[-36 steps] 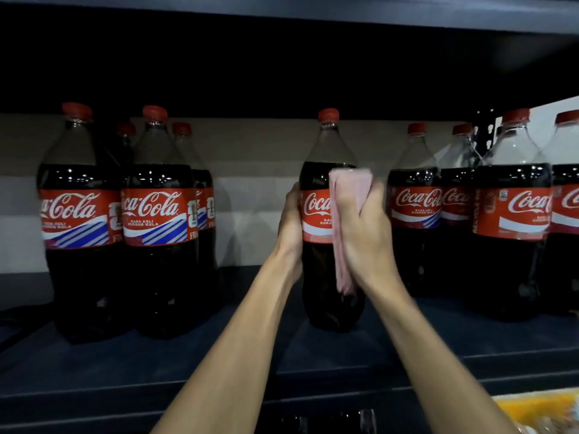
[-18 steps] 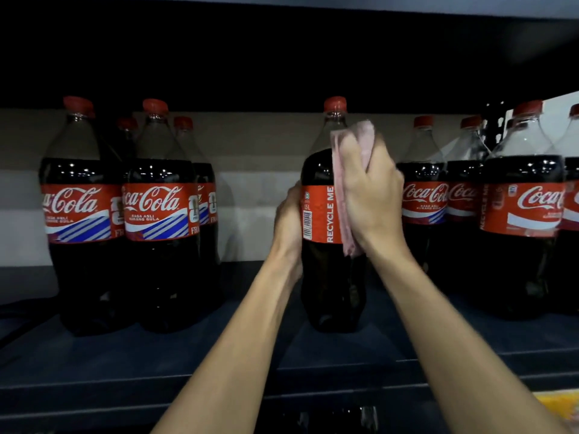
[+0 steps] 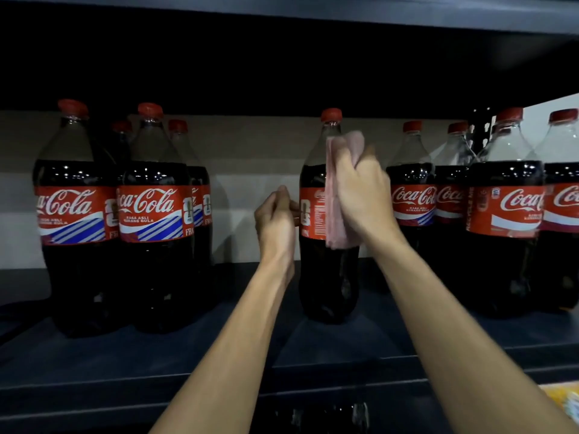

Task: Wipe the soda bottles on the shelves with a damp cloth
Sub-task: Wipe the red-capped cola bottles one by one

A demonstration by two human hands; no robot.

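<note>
Midway along the shelf (image 3: 219,355) the bottle (image 3: 326,283) stands alone. The right hand (image 3: 363,198) clamps the cloth (image 3: 335,227) against its three o'clock side. The left hand (image 3: 275,223) curls at nine o'clock, grip unclear. Unbraced, a hard rub could topple it toward nine o'clock.

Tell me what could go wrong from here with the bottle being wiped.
Tipping: the right hand presses the pink cloth high on the middle bottle, while the left hand at most touches its label with fingertips, so a firm push might topple it.
Knock-on: the neighbouring bottles stand close on its right and could be struck if it leans that way.
Missed spots: the cloth sits below the cap, which may get skipped.
</note>
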